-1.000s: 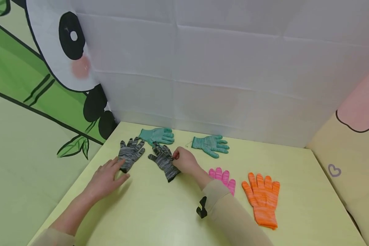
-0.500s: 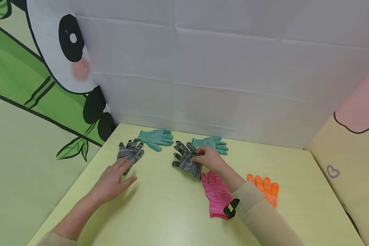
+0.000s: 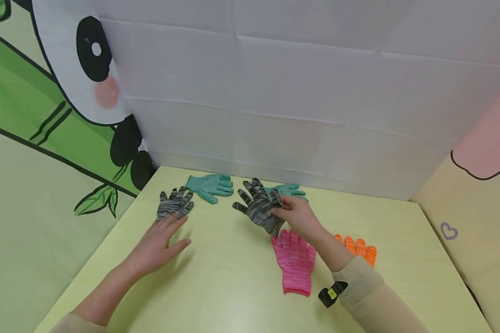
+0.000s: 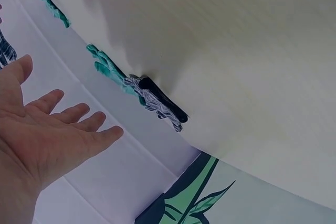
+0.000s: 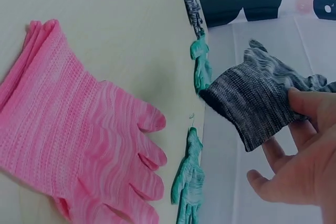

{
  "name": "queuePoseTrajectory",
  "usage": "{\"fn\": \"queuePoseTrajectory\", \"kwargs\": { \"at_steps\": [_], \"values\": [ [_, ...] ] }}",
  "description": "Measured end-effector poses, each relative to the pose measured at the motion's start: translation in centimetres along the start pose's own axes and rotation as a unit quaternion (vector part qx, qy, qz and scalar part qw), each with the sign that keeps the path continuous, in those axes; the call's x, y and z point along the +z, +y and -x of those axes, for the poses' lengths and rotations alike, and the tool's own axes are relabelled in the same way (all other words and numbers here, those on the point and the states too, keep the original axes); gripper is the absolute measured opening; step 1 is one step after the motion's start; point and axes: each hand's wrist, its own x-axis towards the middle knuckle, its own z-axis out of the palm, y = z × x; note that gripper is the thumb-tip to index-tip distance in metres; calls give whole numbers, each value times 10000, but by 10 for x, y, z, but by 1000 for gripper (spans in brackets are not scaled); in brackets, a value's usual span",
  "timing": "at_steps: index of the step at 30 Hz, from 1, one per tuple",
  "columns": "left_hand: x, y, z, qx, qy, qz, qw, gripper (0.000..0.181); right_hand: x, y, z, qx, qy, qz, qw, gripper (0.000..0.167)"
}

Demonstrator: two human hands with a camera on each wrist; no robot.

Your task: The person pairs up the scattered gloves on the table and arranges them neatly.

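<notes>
Pinching a gray glove (image 3: 260, 210), already lifted, in the right hand (image 3: 297, 215), likely yet to set down, with left hand (image 3: 156, 245) loose and empty.

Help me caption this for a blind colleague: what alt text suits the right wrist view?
A right hand pinches a gray knit glove, held up off a pale table. At the picture's left, a pink glove lies on the table; two green gloves and a second gray glove lie along the table's edge.

5 gloves (image 3: 296, 266) on yellow table (image 3: 222, 282)
</notes>
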Motion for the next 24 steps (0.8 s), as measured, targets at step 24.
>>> {"fn": "queuePoseTrajectory", "kwargs": {
  "at_steps": [24],
  "values": [
    [6,9,-2,118,-200,205,9995,69,-5,-1,17,542,-260,-2549,9651,19]
  ]
}}
